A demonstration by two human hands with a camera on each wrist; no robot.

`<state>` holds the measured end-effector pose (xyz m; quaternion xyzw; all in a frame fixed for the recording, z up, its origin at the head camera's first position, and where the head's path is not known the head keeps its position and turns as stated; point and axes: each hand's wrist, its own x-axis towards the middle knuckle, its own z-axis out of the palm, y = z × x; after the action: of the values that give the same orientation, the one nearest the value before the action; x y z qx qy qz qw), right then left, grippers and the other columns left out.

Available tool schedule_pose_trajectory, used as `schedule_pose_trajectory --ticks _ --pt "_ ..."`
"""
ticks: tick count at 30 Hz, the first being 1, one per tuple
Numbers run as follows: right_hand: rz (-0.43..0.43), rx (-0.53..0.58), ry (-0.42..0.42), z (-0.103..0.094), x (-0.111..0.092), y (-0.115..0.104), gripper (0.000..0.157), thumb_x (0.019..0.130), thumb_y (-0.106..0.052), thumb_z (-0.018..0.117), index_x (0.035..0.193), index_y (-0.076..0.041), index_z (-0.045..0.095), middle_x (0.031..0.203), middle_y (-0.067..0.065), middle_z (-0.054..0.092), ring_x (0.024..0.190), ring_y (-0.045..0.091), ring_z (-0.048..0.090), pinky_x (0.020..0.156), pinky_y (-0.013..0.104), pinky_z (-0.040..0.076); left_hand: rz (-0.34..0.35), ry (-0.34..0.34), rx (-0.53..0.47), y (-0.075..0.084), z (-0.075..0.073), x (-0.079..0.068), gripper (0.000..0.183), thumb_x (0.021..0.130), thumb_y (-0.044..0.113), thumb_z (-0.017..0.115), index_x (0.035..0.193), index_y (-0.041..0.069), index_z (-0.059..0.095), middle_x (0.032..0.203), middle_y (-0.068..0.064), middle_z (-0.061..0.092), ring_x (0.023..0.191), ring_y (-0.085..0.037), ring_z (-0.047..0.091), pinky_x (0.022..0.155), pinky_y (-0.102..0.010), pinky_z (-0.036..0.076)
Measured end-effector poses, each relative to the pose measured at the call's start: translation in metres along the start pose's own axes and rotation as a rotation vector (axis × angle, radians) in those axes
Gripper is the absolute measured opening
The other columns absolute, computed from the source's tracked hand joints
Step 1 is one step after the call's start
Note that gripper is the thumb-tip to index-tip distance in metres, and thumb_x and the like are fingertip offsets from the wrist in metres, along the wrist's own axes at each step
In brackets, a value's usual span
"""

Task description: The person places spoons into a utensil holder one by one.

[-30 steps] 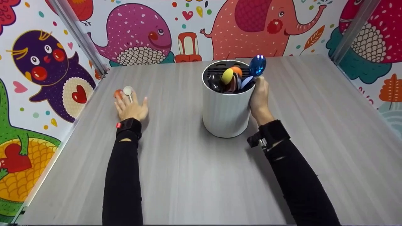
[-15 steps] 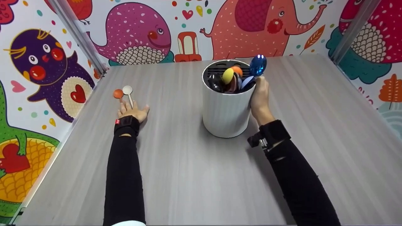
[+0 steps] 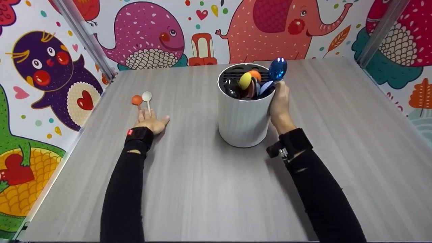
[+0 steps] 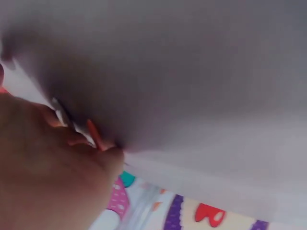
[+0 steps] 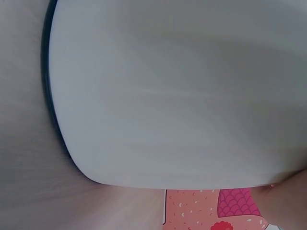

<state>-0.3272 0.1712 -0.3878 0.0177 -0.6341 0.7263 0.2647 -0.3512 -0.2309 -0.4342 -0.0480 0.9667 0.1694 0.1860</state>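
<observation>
My left hand [image 3: 152, 123] lies low on the table, fingers extended over the handles of two spoons. One has an orange bowl [image 3: 136, 100], the other a white bowl [image 3: 146, 96]; both bowls show beyond the fingertips. In the left wrist view an orange handle [image 4: 94, 134] shows by the fingers. My right hand [image 3: 280, 105] holds the right side of a white utensil holder [image 3: 243, 121], near the rim; its far fingers are hidden. Inside are several spoons, including a shiny blue spoon [image 3: 277, 69], a yellow one [image 3: 245, 80] and a black one [image 3: 231, 87].
A grey wood-grain table [image 3: 195, 189] spreads around both hands. Walls with cartoon animals stand at the back and sides, with metal posts [image 3: 84, 40] at the corners. The holder has a slotted black insert [image 3: 233, 72].
My left hand has drawn back toward me, uncovering the spoon bowls, then shifted right. Both spoons have slid right with it. The right hand and the holder have stayed in place.
</observation>
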Motion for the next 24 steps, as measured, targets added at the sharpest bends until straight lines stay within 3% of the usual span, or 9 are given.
schedule_pose_trajectory --ticks 9,16,24 --pt "-0.006 0.003 -0.003 0.000 -0.001 0.000 0.029 0.095 -0.023 0.036 0.086 -0.013 0.062 0.088 -0.003 0.059 0.088 0.011 0.053 0.084 0.025 0.042 0.091 -0.066 0.113 0.037 0.016 -0.036 0.097 0.102 0.066 0.027 0.158 -0.006 -0.005 0.163 -0.028 -0.016 0.148 -0.048 -0.021 0.120 -0.061 -0.003" --pt "-0.003 -0.009 -0.010 0.000 -0.002 0.001 0.031 0.097 -0.023 0.035 0.088 -0.013 0.063 0.088 -0.003 0.060 0.088 0.011 0.053 0.085 0.025 0.041 0.155 -0.059 0.202 0.049 0.031 -0.051 0.096 0.102 0.066 0.028 0.158 -0.008 -0.001 0.163 -0.031 -0.010 0.148 -0.053 -0.014 0.120 -0.060 0.000" --pt "0.010 -0.002 -0.037 -0.001 -0.002 -0.002 0.041 0.098 -0.024 0.033 0.112 -0.002 0.065 0.101 0.000 0.060 0.097 0.012 0.052 0.092 0.024 0.039 0.216 -0.021 0.272 0.063 0.042 -0.063 0.096 0.102 0.065 0.033 0.158 -0.008 0.006 0.164 -0.030 -0.001 0.149 -0.053 -0.005 0.122 -0.055 0.004"
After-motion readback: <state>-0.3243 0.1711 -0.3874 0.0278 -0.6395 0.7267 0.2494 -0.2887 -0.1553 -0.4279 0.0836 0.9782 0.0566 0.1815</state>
